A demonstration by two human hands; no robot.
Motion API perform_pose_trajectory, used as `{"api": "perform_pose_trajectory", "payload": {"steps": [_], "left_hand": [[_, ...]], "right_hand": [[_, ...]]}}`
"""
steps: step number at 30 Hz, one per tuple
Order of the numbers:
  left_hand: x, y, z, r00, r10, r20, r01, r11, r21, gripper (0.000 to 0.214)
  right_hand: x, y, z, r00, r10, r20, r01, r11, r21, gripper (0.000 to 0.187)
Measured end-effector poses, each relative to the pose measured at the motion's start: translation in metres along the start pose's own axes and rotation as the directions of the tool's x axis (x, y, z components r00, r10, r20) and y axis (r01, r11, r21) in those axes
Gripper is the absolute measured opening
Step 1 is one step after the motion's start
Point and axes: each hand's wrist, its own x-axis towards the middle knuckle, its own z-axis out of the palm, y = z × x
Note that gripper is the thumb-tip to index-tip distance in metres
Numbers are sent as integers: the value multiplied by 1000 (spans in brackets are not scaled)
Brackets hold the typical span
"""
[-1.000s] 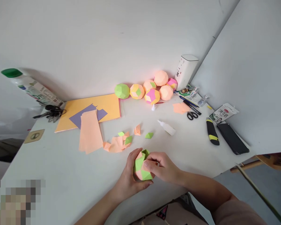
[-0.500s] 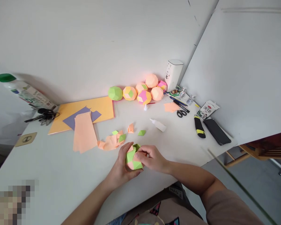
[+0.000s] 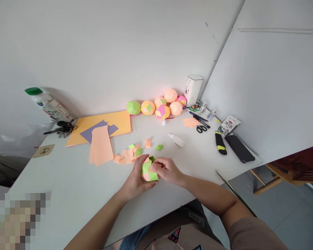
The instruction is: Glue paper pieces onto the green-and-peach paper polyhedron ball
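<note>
I'm looking at a white table (image 3: 67, 187) set against the wall. At its back left I can see a green-capped bottle (image 3: 53, 107), with a square card (image 3: 43, 150) nearer the left edge. Yellow sheets (image 3: 122, 119) lie beside the bottle; peach strips (image 3: 101, 147) rest partly on the tabletop. Toward the middle I have folded scraps (image 3: 126, 157), a green piece (image 3: 159, 147) and a small white bottle (image 3: 177, 140). Paper balls (image 3: 133, 107) line the back. Rightward I make out scissors (image 3: 201, 129), a cutter (image 3: 220, 143) and a black phone (image 3: 240, 148).
</note>
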Motion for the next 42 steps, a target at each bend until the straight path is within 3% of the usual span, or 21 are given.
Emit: {"api": "perform_pose_trajectory", "payload": {"steps": [9, 14, 16, 18, 19, 20, 22, 23, 25, 27, 29, 31, 36, 42], "left_hand": [[0, 0, -1, 1000, -4, 4, 4, 1000, -7, 83], [0, -1, -1, 1000, -29, -10, 29, 999, -14, 82], [0, -2, -1, 998, -52, -20, 51, 998, -31, 82], [-1, -2, -2, 997, -75, -26, 74, 996, -42, 83], [-1, -2, -2, 996, -88, -28, 87, 995, -43, 84], [-1, -1, -2, 994, -101, -29, 99, 994, -45, 84], [-2, 0, -2, 993, -118, -26, 117, 991, -58, 85], [-2, 0, -2, 992, -125, -24, 123, 990, -72, 85], [-2, 1, -1, 990, -140, -23, 137, 985, -110, 86], [-2, 0, 1, 987, -158, -26, 152, 977, -148, 86], [-1, 0, 1, 985, -167, -38, 158, 971, -179, 87], [0, 1, 1, 984, -171, -49, 158, 965, -208, 86], [2, 7, 1, 979, -206, -11, 192, 931, -312, 86], [2, 3, 1, 985, -172, -23, 157, 942, -297, 88]], "right_hand": [[0, 3, -1, 999, -41, 11, 42, 996, -77, 28], [3, -10, 0, 992, -127, 5, 126, 969, -213, 26], [-7, -17, -4, 975, -222, 18, 212, 899, -383, 26], [-30, -20, -17, 933, -357, -41, 252, 732, -633, 31], [-46, -18, -27, 905, -412, -102, 211, 646, -734, 31], [-64, -15, -39, 877, -434, -205, 93, 572, -815, 31], [-103, -4, -67, 806, -392, -443, -285, 399, -872, 46], [-121, 4, -80, 783, -327, -530, -451, 288, -845, 54], [-149, 18, -102, 730, -112, -674, -664, 112, -739, 53], [-164, 27, -114, 669, 108, -735, -743, 105, -661, 46], [-167, 31, -118, 640, 219, -737, -766, 107, -633, 46], [-161, 31, -118, 660, 240, -712, -745, 87, -661, 46], [-128, 32, -115, 802, 196, -564, -589, 99, -802, 43], [-74, 29, -89, 942, 90, -324, -331, 75, -941, 40]]}}
